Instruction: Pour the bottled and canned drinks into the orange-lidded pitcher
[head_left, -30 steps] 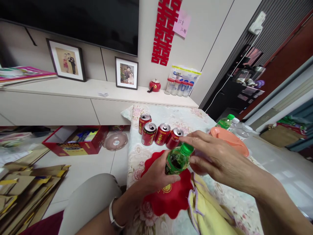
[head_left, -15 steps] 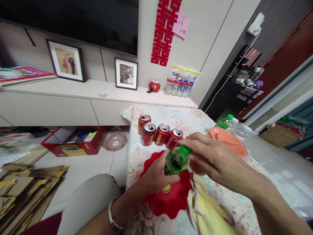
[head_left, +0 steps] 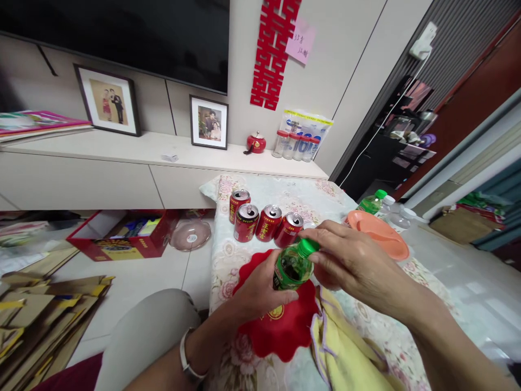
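My left hand (head_left: 260,288) is wrapped round a small green-labelled plastic bottle (head_left: 291,267) with dark liquid inside, held above a scalloped red mat (head_left: 285,339). The bottle tilts a little to the right. At its top, the thumb and fingers of my right hand (head_left: 345,258) close on the green cap (head_left: 308,247), which sits on the neck. Just beyond stand several red drink cans with opened tops, the nearest being a can (head_left: 290,229) by my right fingertips. A yellow cloth (head_left: 345,347) lies crumpled below my right wrist. The bottle's base is hidden.
An orange divided plate (head_left: 378,233) rests at the table's right side, beside a green-capped bottle (head_left: 371,203) and clear bottles. Behind the flowered tablecloth (head_left: 277,190) runs a white cabinet with frames and jars (head_left: 280,145). A red box (head_left: 122,241) and flattened cardboard (head_left: 52,315) occupy the floor.
Hardly anything differs. My right fingers have shifted slightly on the cap, and the whole view has moved a touch. The bottle stays in my left hand.
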`<state>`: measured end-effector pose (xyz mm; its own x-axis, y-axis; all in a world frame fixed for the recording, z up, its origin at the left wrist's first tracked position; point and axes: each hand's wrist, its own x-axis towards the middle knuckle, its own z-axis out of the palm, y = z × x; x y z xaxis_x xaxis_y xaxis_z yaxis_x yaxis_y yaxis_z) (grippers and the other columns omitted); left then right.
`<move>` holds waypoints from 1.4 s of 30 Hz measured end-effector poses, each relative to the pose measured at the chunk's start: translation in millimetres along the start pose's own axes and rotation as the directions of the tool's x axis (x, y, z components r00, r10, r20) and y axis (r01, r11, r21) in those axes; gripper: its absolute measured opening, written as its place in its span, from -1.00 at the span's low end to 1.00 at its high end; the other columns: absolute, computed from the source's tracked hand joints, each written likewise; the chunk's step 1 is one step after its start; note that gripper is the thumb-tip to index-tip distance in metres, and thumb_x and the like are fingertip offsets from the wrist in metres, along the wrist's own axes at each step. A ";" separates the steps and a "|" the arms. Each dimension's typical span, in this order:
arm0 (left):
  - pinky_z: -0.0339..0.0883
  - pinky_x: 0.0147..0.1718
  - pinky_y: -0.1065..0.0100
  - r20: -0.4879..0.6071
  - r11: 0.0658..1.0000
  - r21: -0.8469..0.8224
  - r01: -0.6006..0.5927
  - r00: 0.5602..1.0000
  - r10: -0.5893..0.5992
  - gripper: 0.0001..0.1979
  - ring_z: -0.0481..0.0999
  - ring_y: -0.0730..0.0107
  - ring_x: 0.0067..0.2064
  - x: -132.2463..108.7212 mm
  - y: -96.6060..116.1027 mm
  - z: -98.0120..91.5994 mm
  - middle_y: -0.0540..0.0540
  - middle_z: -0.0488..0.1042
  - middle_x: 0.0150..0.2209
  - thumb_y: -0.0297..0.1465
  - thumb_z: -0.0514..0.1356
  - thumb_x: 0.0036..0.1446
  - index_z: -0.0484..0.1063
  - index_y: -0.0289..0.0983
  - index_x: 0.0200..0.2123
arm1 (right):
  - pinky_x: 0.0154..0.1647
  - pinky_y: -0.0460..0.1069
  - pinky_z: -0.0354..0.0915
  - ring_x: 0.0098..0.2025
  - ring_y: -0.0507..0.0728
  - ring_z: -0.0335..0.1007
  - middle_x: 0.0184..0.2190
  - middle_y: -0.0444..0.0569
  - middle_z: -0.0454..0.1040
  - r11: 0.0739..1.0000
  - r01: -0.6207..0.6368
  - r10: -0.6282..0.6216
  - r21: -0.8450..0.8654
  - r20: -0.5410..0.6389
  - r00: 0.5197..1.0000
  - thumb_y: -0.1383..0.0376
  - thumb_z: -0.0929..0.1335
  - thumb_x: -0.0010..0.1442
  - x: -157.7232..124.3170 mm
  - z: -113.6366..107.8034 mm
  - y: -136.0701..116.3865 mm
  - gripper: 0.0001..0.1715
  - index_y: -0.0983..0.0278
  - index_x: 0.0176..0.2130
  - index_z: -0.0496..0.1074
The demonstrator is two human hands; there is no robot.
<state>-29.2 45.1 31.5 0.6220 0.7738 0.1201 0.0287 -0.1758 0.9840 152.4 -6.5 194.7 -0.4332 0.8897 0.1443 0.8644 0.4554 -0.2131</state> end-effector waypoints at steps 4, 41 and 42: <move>0.41 -0.05 0.16 -0.001 1.000 -0.009 -0.014 1.000 0.014 -0.43 0.53 0.14 -0.07 -0.4 1.8 -0.5 -0.03 0.55 -0.08 -0.43 0.38 -0.05 0.36 -0.20 0.08 | -0.33 0.08 0.30 -0.35 0.18 0.45 -0.34 -0.02 0.50 0.992 -0.108 0.105 -0.061 -0.058 0.993 0.04 0.32 0.44 0.8 4.2 0.9 -0.63 0.28 -0.10 0.51; 0.44 -0.07 0.24 -0.115 0.943 -0.333 0.000 0.993 -0.041 -0.33 0.57 0.20 -0.09 -3.9 2.2 -0.9 -0.12 0.60 -0.08 -0.14 0.55 -0.03 0.41 -0.25 0.07 | -0.01 0.18 0.57 0.00 0.28 0.61 -0.01 0.10 0.64 0.903 -0.350 0.423 0.251 -0.367 0.828 0.24 0.34 0.39 -200.3 158.5 20.6 -0.57 0.10 0.19 0.56; 0.44 -0.08 0.26 -0.141 0.938 -0.347 -0.009 0.989 -0.043 -0.34 0.58 0.23 -0.10 -7.0 5.6 -1.5 -0.11 0.61 -0.09 -0.17 0.56 -0.03 0.43 -0.25 0.07 | -0.01 0.17 0.57 0.00 0.27 0.62 -0.03 0.07 0.65 0.876 -0.359 0.467 0.321 -0.385 0.796 0.22 0.36 0.38 -200.4 153.8 20.8 -0.58 0.10 0.18 0.57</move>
<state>-34.5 39.6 36.4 0.5036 0.8587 0.0951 -0.2504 0.0396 0.9673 217.9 -170.3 12.8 0.1570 0.9085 0.3872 0.8312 0.0902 -0.5487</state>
